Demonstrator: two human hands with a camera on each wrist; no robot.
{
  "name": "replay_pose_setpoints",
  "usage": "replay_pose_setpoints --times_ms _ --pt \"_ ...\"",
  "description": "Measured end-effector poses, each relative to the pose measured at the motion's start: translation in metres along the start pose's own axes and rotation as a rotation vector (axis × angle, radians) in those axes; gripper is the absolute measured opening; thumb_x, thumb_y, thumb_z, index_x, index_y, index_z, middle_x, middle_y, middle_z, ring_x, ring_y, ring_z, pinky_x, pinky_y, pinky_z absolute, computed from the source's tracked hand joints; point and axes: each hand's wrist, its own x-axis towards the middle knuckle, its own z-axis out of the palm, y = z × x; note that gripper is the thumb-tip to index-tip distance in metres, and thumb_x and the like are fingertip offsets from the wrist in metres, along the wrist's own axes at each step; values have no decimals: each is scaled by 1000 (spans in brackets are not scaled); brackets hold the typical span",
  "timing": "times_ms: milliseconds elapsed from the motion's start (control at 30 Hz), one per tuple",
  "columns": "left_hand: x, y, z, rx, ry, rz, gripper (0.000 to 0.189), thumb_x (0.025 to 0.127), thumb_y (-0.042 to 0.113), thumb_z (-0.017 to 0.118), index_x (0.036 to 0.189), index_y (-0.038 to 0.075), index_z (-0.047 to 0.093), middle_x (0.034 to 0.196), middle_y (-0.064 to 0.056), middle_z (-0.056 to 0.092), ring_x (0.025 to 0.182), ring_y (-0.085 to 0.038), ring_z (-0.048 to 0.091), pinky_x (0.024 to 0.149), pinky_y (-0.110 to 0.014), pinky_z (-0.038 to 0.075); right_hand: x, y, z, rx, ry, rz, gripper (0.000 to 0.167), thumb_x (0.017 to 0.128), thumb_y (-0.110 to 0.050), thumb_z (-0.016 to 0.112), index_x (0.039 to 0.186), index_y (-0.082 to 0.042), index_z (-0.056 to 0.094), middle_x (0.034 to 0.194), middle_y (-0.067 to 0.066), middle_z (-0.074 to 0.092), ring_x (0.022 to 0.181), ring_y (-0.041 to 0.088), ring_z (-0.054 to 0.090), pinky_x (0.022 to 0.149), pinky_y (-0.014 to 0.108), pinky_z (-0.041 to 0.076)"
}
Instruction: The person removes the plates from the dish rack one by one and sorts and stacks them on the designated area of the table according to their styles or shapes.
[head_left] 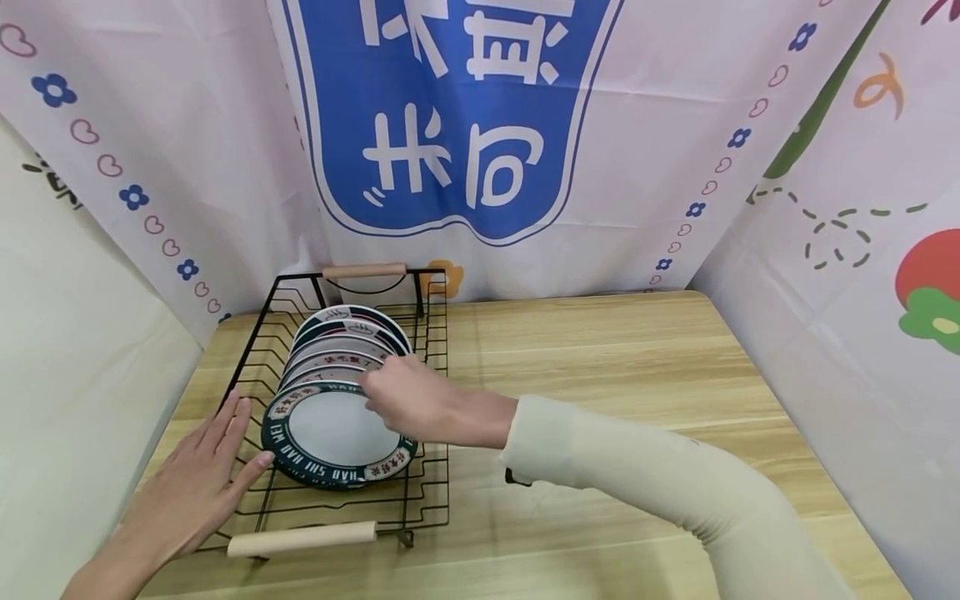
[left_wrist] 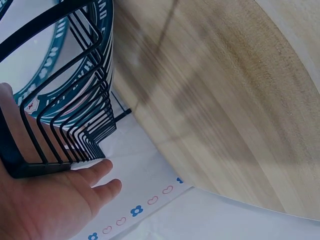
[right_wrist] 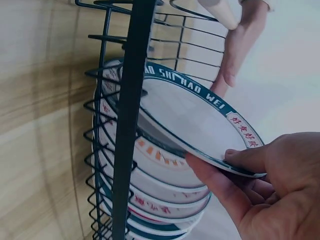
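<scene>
A black wire dish rack with wooden handles holds a row of several plates. Frontmost, a plate with a dark green lettered rim leans toward the near end. My right hand pinches its upper right edge; in the right wrist view the thumb lies on the plate's face and the fingers are under it. Behind it stand paler plates and more dark-rimmed ones. My left hand rests at the rack's left side, fingers straight, the black side rail against the palm.
The rack stands on the left part of a wood-grain table. A white cloth with a blue printed sign hangs behind it. More cloth walls enclose the left and right sides.
</scene>
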Motion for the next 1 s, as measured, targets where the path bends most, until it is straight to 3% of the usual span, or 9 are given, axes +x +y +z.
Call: replay_pose_setpoints --times_ms 133,367,500,700,1000 --pt "-1 1 1 -1 -11 -8 81 113 41 48 168 -2 8 176 -24 3 157 -52 19 120 -20 -22 -9 6 -8 77 40 27 16 106 -13 66 112 1 72 84 6 74 58 4 63 58 4 48" --pt "0 1 4 -7 -21 -24 79 112 42 48 169 1 12 177 -20 -2 154 -56 22 123 -26 -22 -23 17 -29 207 107 85 13 105 -11 67 107 0 74 73 2 69 51 4 57 54 10 50" --pt "2 0 6 10 -17 -13 79 113 43 48 168 -1 14 177 -21 -1 156 -53 19 121 -23 -24 -32 28 -46 279 156 123 16 104 -7 67 114 3 74 86 10 76 55 7 62 50 15 53" --pt "3 1 6 25 -7 -1 79 112 44 48 168 -1 15 177 -21 -1 156 -53 20 119 -20 -25 -49 50 -76 297 243 253 18 102 -6 69 116 6 74 90 15 77 60 12 68 51 18 56" --pt "-2 0 4 20 -17 -18 82 112 44 49 170 6 4 177 -19 -6 157 -54 15 118 -21 -26 -70 93 -108 339 292 451 26 103 -11 70 124 4 73 97 16 79 73 20 76 58 27 61"
